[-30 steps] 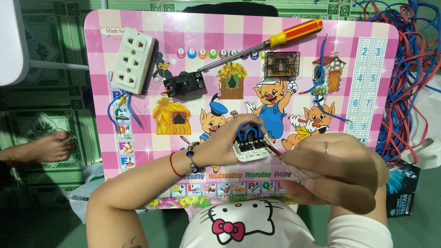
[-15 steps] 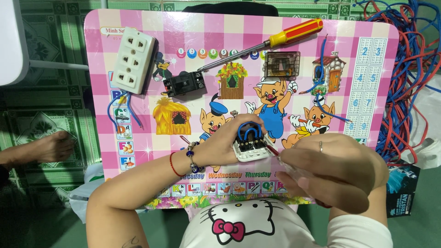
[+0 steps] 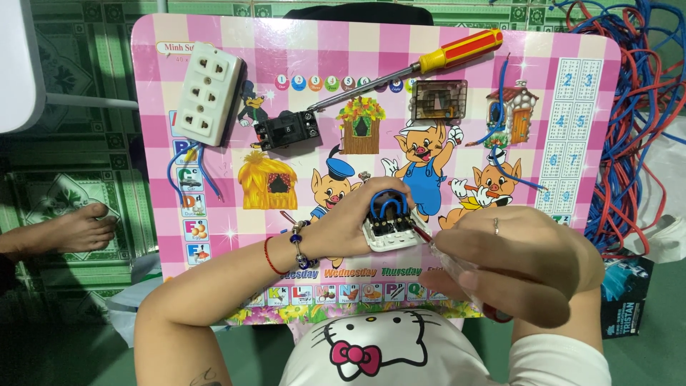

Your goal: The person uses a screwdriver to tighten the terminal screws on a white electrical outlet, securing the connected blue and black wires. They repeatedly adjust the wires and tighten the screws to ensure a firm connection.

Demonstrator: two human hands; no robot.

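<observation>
While our left hand [image 3: 350, 229] clamps the small, rigid white socket module [image 3: 391, 230] by its edges, our right hand [image 3: 522, 268] grips a clear-handled screwdriver [image 3: 443, 250], since it seems light.

A single head-worn camera looks almost straight down from close above the pink tabletop [image 3: 214, 43], its far edge near the frame's top, floor showing on both sides.

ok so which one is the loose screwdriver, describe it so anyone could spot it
Look at the pink cartoon table, along its far edge, right of the white socket block. The screwdriver lies there slanted, untouched by either hand; its red-and-yellow striped handle sets it apart from the black part nearby.
</observation>
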